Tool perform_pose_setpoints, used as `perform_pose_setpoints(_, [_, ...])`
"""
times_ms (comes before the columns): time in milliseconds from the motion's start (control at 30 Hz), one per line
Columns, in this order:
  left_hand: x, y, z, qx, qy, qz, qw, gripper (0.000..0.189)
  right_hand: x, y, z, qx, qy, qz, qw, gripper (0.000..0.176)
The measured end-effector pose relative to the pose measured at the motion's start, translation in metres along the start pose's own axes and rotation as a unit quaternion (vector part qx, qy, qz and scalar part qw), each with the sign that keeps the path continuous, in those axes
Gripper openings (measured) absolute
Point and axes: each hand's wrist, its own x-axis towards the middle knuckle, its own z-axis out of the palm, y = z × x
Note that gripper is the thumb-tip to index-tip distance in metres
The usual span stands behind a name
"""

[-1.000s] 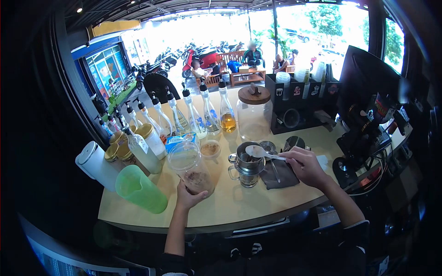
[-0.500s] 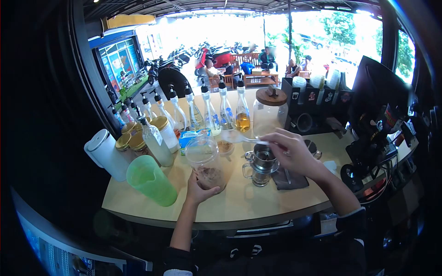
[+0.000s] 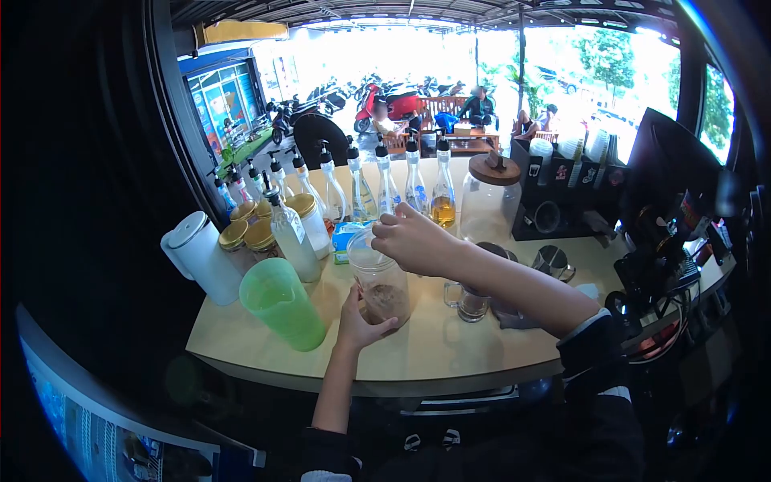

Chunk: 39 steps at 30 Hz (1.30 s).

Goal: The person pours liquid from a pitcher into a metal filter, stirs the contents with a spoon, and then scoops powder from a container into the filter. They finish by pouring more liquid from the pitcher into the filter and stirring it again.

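Toward the near edge of the worktop (image 3: pixel 434 353), the clear jar (image 3: pixel 383 277) is held roughly upright in the left hand (image 3: pixel 358 325); its mouth is overhung by the right hand (image 3: pixel 414 241), whose grip cannot be told.

Red scooter (image 3: pixel 388 107), wooden bench (image 3: pixel 443 108) in bright daylight

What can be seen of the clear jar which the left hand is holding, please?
The clear jar looks like thin, see-through plastic, round, with a wide mouth and no lid visible. Brown powder lies in its lower part. It leans slightly, its top toward the left, between the green jug and the glass mug. The left hand grips it low down. The right hand is over its mouth, hiding part of the rim; whether they touch is unclear.
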Motion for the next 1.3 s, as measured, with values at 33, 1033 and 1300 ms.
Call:
perform_pose_setpoints(33, [0.0, -0.004, 0.0, -0.001, -0.001, 0.0, 1.0, 0.087, -0.003, 0.001, 0.001, 0.024, 0.025, 0.008, 0.999, 0.019])
perform_pose_setpoints(1033, [0.051, 0.045, 0.143, -0.266, -0.087, 0.054, 0.958, 0.081, -0.277, -0.004, -0.006, 0.311, 0.182, 0.375, 0.854, 0.014])
perform_pose_setpoints(1300, [0.043, 0.057, 0.141, -0.218, -0.054, 0.061, 0.973, 0.061, -0.292, -0.006, 0.056, 0.275, 0.122, 0.452, 0.84, 0.039])
